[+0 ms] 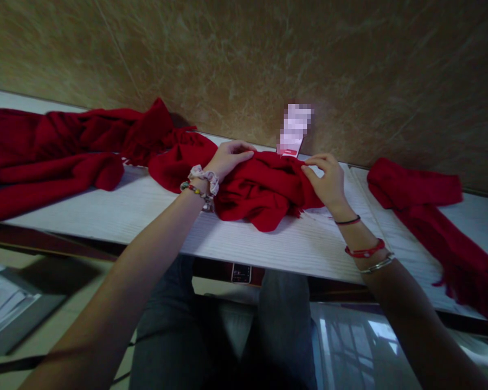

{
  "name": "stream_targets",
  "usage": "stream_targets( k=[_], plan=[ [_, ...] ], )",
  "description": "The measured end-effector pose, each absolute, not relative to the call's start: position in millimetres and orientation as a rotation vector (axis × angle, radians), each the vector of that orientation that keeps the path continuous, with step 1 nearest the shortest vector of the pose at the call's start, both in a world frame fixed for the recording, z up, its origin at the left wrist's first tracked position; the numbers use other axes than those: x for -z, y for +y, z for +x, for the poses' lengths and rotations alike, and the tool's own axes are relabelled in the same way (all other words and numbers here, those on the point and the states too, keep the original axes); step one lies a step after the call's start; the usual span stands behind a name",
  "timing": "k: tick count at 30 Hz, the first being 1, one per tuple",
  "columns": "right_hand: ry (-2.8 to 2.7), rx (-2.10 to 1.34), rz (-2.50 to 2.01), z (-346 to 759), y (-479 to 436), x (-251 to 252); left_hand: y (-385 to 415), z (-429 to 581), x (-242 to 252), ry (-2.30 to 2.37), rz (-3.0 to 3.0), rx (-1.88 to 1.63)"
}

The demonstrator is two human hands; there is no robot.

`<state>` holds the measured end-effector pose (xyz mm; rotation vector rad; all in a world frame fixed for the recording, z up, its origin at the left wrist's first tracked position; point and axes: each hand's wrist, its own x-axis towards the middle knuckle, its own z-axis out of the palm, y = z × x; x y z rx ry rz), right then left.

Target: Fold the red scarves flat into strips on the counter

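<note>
A red scarf [264, 189] lies bunched on the white table in front of me, with a bit of fringe showing at its lower right. My left hand [230, 157] is closed on its upper left edge, thumb and fingers pinched together. At the scarf's upper right edge, my right hand [327, 179] pinches the cloth between thumb and fingertips. More red scarf cloth [85, 132] spreads in long folds to the left and touches the bunched part. To the right, a separate red scarf [421, 216] lies bent over, its fringe near the front edge.
A lit phone [294, 130] leans against the marbled wall [228, 65] behind the scarf. The narrow white table [166, 225] runs along that wall. Below its front edge lies another phone [241, 272], above my knees. A grey box with papers [8, 309] stands at lower left.
</note>
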<state>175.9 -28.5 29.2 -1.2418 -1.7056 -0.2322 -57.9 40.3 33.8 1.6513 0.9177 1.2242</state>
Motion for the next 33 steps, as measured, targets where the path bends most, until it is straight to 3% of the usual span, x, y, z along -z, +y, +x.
stream_targets(
  k=[8,16,26,33],
  plan=[
    [-1.455,0.282,-1.352,202.3,-22.3,-40.9,55.6,-78.0,-42.1,1.071,1.568,-1.555],
    [-2.000,-0.321,-1.527,205.8,-22.2,-36.6,38.7,-83.4,-50.7,0.797,1.762,-0.996],
    [-1.742,-0.051,-1.319,177.9,-22.2,-21.4,34.5,-54.5,-35.5,1.004,2.282,-0.955],
    [-1.637,0.005,-1.332,175.0,-26.9,-27.9,33.4,-51.5,-30.4,0.960,2.258,-0.975]
  ],
)
